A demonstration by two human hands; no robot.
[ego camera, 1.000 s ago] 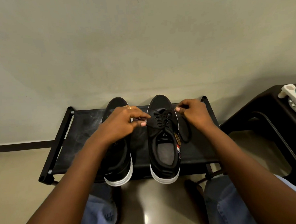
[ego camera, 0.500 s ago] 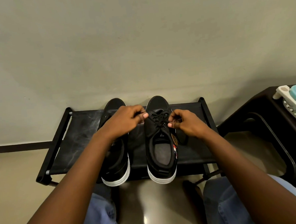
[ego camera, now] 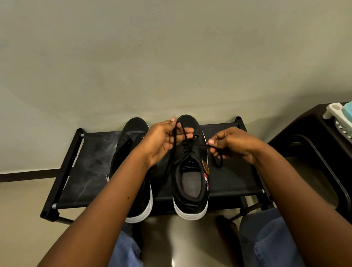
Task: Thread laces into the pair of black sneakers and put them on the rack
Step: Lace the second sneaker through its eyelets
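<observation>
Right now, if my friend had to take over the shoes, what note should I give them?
Left hand: pinching one lace end, pulled up.
Right hand: pinching the other end, out to the side.
Both sneakers sit on the rack, toes to the wall.
Right sneaker: laced; ends not tied.
Left sneaker: its visible eyelets look empty; partly hidden by the arm. Lace it next.
</observation>
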